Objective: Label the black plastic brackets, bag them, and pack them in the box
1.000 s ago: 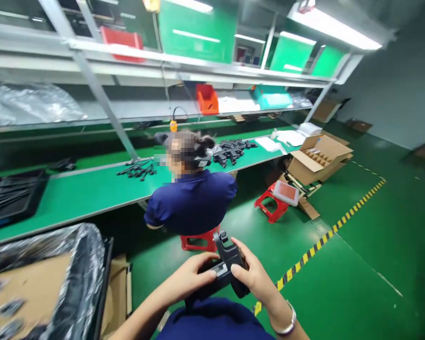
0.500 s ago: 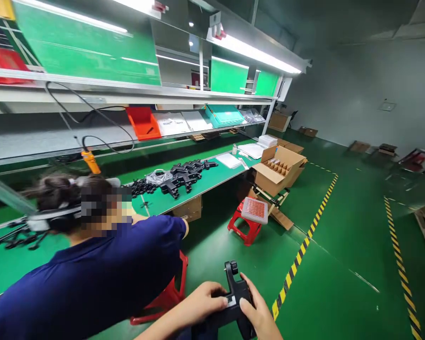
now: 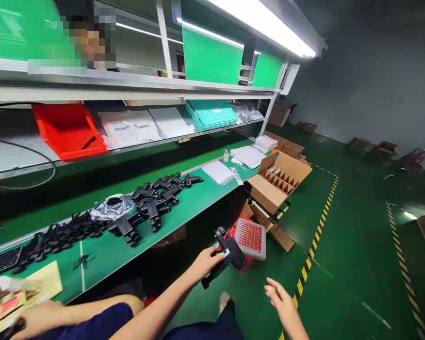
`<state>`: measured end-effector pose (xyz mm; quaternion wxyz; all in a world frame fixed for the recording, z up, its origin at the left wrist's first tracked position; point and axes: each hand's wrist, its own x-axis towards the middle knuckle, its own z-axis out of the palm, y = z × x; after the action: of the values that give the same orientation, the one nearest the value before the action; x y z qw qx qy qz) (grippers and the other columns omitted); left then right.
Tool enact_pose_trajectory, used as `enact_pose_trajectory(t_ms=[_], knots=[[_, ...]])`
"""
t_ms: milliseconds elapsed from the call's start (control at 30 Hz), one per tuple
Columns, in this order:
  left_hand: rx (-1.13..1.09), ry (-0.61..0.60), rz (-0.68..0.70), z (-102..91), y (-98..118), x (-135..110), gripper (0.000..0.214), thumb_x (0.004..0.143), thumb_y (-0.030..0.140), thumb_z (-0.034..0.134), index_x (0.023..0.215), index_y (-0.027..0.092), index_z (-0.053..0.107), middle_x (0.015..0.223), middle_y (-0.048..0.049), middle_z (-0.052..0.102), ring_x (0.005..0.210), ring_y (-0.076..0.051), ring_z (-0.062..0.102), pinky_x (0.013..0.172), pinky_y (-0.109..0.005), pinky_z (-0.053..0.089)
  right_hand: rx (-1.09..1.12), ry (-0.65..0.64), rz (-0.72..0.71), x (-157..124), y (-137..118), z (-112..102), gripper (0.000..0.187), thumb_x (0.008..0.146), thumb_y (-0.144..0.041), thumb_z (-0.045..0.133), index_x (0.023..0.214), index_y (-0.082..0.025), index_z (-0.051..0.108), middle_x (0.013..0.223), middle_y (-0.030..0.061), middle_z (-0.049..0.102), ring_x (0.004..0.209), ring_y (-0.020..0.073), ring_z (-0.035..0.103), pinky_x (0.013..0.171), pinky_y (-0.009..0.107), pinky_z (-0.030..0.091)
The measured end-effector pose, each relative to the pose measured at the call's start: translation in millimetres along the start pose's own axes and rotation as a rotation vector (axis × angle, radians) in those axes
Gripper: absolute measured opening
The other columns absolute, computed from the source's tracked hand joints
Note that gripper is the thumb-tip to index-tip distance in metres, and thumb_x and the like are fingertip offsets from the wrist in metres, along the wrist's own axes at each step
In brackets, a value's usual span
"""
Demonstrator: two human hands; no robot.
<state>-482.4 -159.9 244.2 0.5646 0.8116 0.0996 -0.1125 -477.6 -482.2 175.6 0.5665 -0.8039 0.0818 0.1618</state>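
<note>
At the lower centre of the frame, the left hand [image 3: 209, 259] is closed around one end of a black plastic T-shaped piece [image 3: 230, 255] with a small knob, held clear of any surface. The right hand [image 3: 278, 293], lower right of centre, holds nothing, its fingers loosely spread and well apart from the piece.

Judging by how things lie, this one piece is picked up and not yet set down. Left of centre, similar black jointed plastic pieces [image 3: 152, 208] lie in a group on the long green desk [image 3: 194, 200], apparently left for later; whether they are finished, I cannot tell. Right of centre, the open brown cardboard carton [image 3: 264, 194] with dividers shows clear-wrapped items [image 3: 274, 170] in only a few compartments.
</note>
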Motion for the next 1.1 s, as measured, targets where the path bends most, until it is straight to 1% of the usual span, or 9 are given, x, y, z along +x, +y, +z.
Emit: enact_pose_trajectory(t_ms=[100, 167, 233, 367, 500, 667, 867, 1000, 1100], knots=[[-0.001, 0.079, -0.053, -16.5, 3, 62, 0.055, 0.075, 0.048, 0.050, 0.106, 0.009, 0.071, 0.103, -0.0133, 0.073, 0.094, -0.028, 0.066, 0.079, -0.033, 0.048, -0.119, -0.039, 0.000, 72, -14, -3, 0.073, 0.060, -0.075, 0.058, 0.103, -0.018, 0.074, 0.089, 0.0114, 0.075, 0.086, 0.0285, 0.073, 0.071, 0.037, 0.058], [-0.004, 0.129, -0.102, -27.8, 3, 96, 0.056, 0.074, 0.050, 0.050, 0.104, 0.009, 0.072, 0.103, -0.0140, 0.073, 0.095, -0.029, 0.067, 0.081, -0.034, 0.048, -0.171, -0.082, -0.028, 126, -37, -1, 0.068, 0.060, -0.071, 0.057, 0.097, -0.016, 0.074, 0.080, 0.0105, 0.074, 0.080, 0.0284, 0.072, 0.069, 0.040, 0.058], [-0.004, 0.172, -0.156, -40.5, 2, 123, 0.057, 0.074, 0.053, 0.049, 0.103, 0.009, 0.072, 0.102, -0.0140, 0.074, 0.094, -0.030, 0.067, 0.082, -0.035, 0.049, -0.191, -0.127, -0.067, 183, -66, 4, 0.059, 0.063, -0.064, 0.060, 0.093, -0.016, 0.074, 0.080, 0.0104, 0.074, 0.082, 0.0284, 0.071, 0.075, 0.042, 0.057], [0.018, 0.254, -0.263, -71.9, -6, 170, 0.060, 0.071, 0.057, 0.051, 0.100, 0.009, 0.073, 0.100, -0.0142, 0.074, 0.094, -0.031, 0.068, 0.084, -0.037, 0.048, -0.230, -0.209, -0.160, 297, -129, 19, 0.037, 0.073, -0.045, 0.062, 0.097, -0.020, 0.074, 0.098, 0.0094, 0.075, 0.096, 0.0257, 0.069, 0.092, 0.042, 0.053], [0.037, 0.292, -0.327, -108.6, -21, 224, 0.058, 0.069, 0.060, 0.052, 0.096, 0.012, 0.073, 0.094, -0.0118, 0.075, 0.090, -0.031, 0.068, 0.082, -0.038, 0.049, -0.277, -0.247, -0.217, 395, -174, 41, 0.035, 0.080, -0.038, 0.059, 0.107, -0.019, 0.071, 0.108, 0.0089, 0.073, 0.099, 0.0225, 0.068, 0.097, 0.040, 0.050], [0.044, 0.292, -0.371, -149.0, -35, 307, 0.054, 0.067, 0.060, 0.054, 0.090, 0.015, 0.073, 0.084, -0.0090, 0.075, 0.084, -0.031, 0.068, 0.079, -0.038, 0.050, -0.322, -0.237, -0.219, 477, -202, 75, 0.037, 0.083, -0.038, 0.057, 0.111, -0.018, 0.069, 0.107, 0.0103, 0.073, 0.098, 0.0219, 0.068, 0.093, 0.038, 0.051], [-0.029, 0.270, -0.426, -172.9, -45, 399, 0.054, 0.067, 0.062, 0.057, 0.092, 0.016, 0.072, 0.090, -0.0085, 0.074, 0.090, -0.029, 0.068, 0.081, -0.036, 0.051, -0.358, -0.231, -0.217, 569, -230, 103, 0.031, 0.081, -0.034, 0.058, 0.104, -0.018, 0.072, 0.099, 0.0088, 0.075, 0.089, 0.0206, 0.068, 0.088, 0.037, 0.053], [-0.122, 0.258, -0.481, -181.4, -52, 452, 0.067, 0.065, 0.068, 0.061, 0.102, 0.014, 0.071, 0.096, -0.0099, 0.075, 0.093, -0.030, 0.069, 0.083, -0.036, 0.053, -0.367, -0.195, -0.252, 667, -253, 106, 0.031, 0.081, -0.035, 0.058, 0.103, -0.018, 0.071, 0.094, 0.0081, 0.075, 0.084, 0.0205, 0.068, 0.085, 0.037, 0.054], [-0.181, 0.272, -0.561, -184.3, -54, 490, 0.076, 0.060, 0.075, 0.063, 0.105, 0.014, 0.070, 0.103, -0.0109, 0.075, 0.100, -0.031, 0.068, 0.088, -0.037, 0.053, -0.374, -0.126, -0.286, 758, -273, 104, 0.035, 0.086, -0.035, 0.051, 0.109, -0.015, 0.069, 0.108, 0.0128, 0.072, 0.098, 0.0230, 0.065, 0.093, 0.039, 0.051]])
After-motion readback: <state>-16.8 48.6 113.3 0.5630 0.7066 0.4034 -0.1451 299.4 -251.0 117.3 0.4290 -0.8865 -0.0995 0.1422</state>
